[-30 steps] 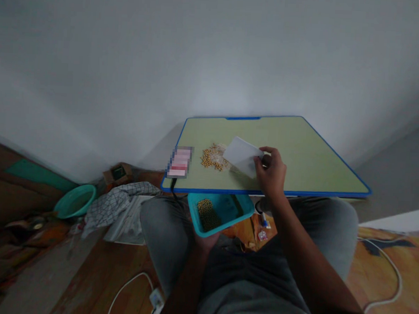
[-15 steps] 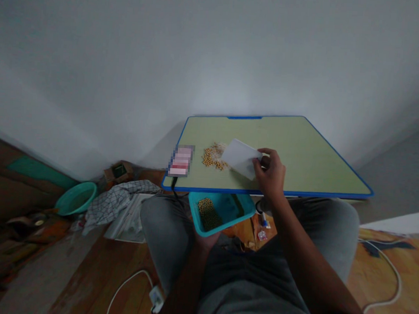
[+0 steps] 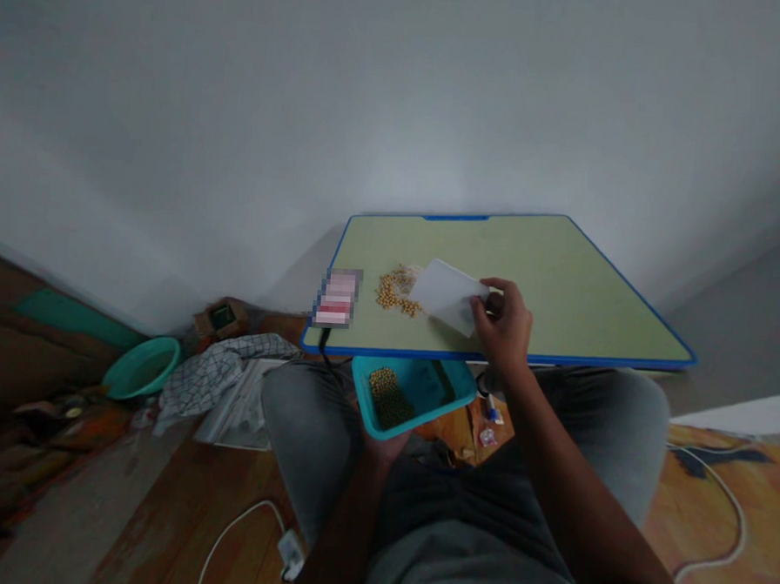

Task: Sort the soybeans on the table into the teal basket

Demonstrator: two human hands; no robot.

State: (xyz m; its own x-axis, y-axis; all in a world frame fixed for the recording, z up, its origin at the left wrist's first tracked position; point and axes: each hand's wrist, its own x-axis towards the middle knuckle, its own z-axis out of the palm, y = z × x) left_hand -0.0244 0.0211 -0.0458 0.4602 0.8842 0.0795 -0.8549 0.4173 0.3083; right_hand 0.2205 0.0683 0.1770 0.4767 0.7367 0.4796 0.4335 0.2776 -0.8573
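Note:
Between thumb and fingers, my right hand (image 3: 502, 324) pinches a white card (image 3: 450, 293), tilted over the table. The card's far left edge meets a pile of yellow beans (image 3: 390, 292), with pale grains (image 3: 405, 280) mixed in. My left hand (image 3: 385, 444) supports a turquoise plastic tray (image 3: 429, 414) from below, just under the table's front edge; most of its fingers are hidden beneath it. Inside the tray, yellow beans (image 3: 382, 380) and green beans (image 3: 393, 409) lie heaped on the left side.
The folding table (image 3: 528, 264) has a pale green top and blue rim. A blurred pink-and-white item (image 3: 335, 300) lies at its left end. A turquoise basin (image 3: 143, 368), a checked cloth (image 3: 229, 366) and a power strip (image 3: 291, 553) are on the floor at left.
The card has shifted very slightly left against the bean pile, covering a little more of the pale grains. My left hand and the tray are nearly still.

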